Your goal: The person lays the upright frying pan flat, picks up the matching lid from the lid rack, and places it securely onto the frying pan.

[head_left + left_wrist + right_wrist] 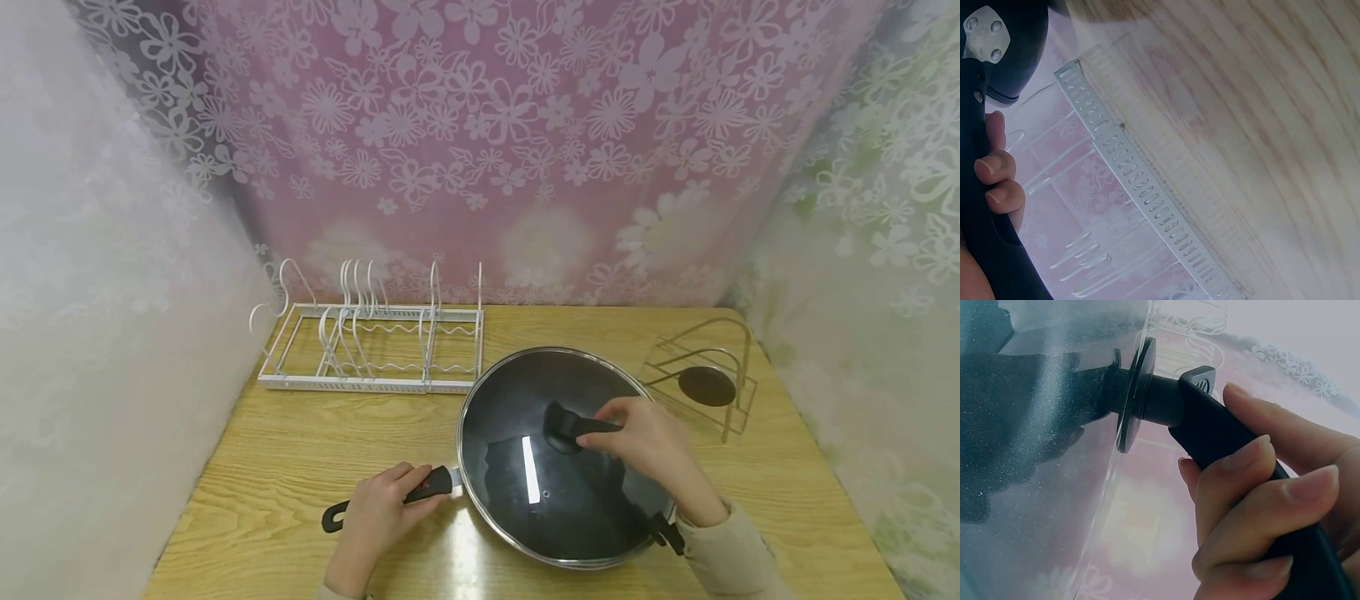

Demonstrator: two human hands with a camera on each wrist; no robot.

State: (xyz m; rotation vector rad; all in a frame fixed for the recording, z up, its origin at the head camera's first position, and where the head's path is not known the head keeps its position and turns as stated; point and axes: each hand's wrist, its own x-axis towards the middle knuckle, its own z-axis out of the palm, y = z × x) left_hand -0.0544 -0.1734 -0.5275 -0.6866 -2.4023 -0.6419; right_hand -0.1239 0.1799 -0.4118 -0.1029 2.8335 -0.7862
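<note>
A dark wok (1019, 50) with a long black handle (429, 485) is at the front middle of the table. Over it lies a round glass lid (510, 517) with a metal rim and a black knob handle (1222, 425). My left hand (382, 508) grips the wok's long handle; in the left wrist view its fingertips (1002, 197) curl round that handle. With my right hand (652, 442) I hold the lid's handle, fingers wrapped round it in the right wrist view. A short black side handle (666, 533) shows at the wok's lower right, near my right sleeve.
A white wire rack (360, 385) with upright hooped dividers stands at the back left of the wooden table (300, 442). At the right is a gold-coloured wire stand (742, 375) with a dark round disc. Patterned curtains (480, 150) enclose the table's back and sides.
</note>
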